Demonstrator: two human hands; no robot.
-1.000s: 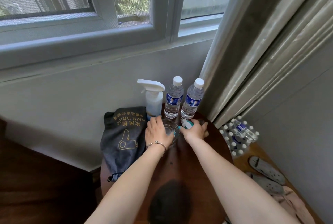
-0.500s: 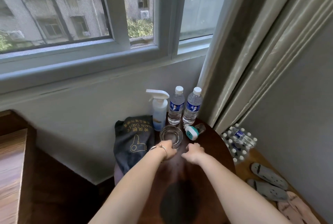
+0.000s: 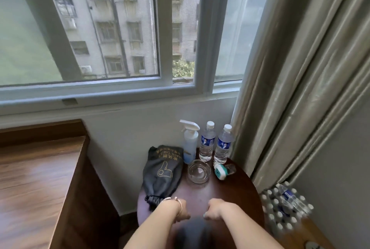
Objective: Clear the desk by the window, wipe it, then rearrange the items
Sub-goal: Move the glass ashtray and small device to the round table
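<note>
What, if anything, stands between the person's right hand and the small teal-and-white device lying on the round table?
Nothing visible does. The right hand rests near the table's front edge, and only bare tabletop lies between it and the teal-and-white device. The glass bowl sits beside that path.

Water bottle pack blurred (motion) — labels unreadable.

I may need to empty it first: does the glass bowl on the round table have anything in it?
Empty, as far as shows: the glass bowl is clear through to the table, with no visible contents.
</note>
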